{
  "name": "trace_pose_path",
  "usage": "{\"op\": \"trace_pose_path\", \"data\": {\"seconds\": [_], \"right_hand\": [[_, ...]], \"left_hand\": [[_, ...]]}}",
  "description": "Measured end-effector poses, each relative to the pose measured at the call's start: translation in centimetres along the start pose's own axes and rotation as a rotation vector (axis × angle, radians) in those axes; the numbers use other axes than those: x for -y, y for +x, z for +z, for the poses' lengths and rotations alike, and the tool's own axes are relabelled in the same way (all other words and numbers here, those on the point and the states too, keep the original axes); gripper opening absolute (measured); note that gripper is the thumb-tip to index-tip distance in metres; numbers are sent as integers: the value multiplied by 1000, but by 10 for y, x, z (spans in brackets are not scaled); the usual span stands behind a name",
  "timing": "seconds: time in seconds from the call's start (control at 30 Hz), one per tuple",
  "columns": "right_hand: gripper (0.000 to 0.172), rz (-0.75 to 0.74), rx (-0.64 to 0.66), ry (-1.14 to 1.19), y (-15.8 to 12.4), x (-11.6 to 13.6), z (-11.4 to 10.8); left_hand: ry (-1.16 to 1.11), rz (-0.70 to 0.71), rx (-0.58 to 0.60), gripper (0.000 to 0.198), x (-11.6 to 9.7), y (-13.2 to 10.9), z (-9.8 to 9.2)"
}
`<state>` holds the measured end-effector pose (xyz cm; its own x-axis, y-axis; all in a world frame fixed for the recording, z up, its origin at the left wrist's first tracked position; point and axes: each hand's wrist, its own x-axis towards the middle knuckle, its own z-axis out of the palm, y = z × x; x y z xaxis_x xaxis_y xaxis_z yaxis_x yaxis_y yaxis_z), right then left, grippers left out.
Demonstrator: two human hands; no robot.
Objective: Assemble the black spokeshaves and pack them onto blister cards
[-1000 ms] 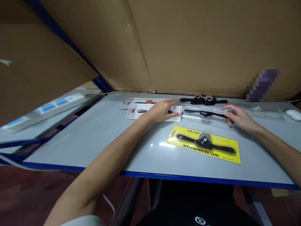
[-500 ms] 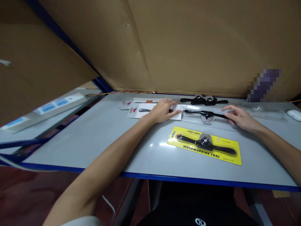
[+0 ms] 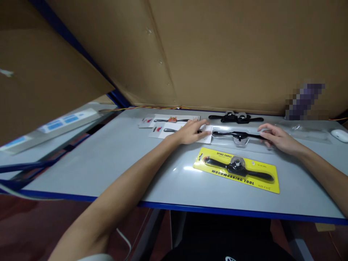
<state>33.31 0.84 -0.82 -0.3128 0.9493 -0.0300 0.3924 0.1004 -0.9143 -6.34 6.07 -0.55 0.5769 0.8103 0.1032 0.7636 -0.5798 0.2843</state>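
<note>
Black spokeshave (image 3: 240, 135): where is it lying?

On the grey surface (image 3: 122, 156), between the two hands, its right handle running in under the thumb of the right hand (image 3: 280, 139).

Is that hand gripping it?

The fingers curl at the handle's end, but I can't tell how tightly they close, since the undersides are hidden.

And the left hand (image 3: 191, 132)?

It rests over the near white card pack (image 3: 161, 135), thumb spread well away from the forefinger. Whether it pinches the card, I can't tell.

What's around them?

A far white card pack (image 3: 186, 118) is just behind the near one. Two more black spokeshaves (image 3: 231, 117) lie overlapping by the back edge. In front is a yellow pack (image 3: 262, 185), printed "SPOKE SHAVE" and "WOODWORKING TOOL", set at a slant, with neither hand on it.

And past the right hand?

Clear plastic packaging (image 3: 310, 133), then a white rounded object (image 3: 339, 136) near the surface's right side.
</note>
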Motion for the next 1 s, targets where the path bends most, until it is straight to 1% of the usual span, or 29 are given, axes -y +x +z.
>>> {"op": "trace_pose_path", "data": {"seconds": [0.2, 0.4, 0.63, 0.77, 0.87, 1.0], "right_hand": [[44, 10, 14, -20, -1, 4, -1], [43, 10, 23, -17, -2, 4, -1], [46, 9, 13, 4, 0, 2, -2], [45, -4, 12, -12, -1, 2, -1], [45, -14, 4, -30, -1, 3, 2], [49, -32, -13, -54, -2, 5, 7]], "left_hand": [[32, 111, -28, 55, 0, -4, -10], [98, 122, -47, 54, -2, -7, -12], [26, 77, -76, 58, 1, -5, -1], [7, 46, -101, 55, 2, -2, 5], [-26, 37, -125, 52, -5, -1, 10], [-58, 50, -149, 51, -24, -1, 19]]}}
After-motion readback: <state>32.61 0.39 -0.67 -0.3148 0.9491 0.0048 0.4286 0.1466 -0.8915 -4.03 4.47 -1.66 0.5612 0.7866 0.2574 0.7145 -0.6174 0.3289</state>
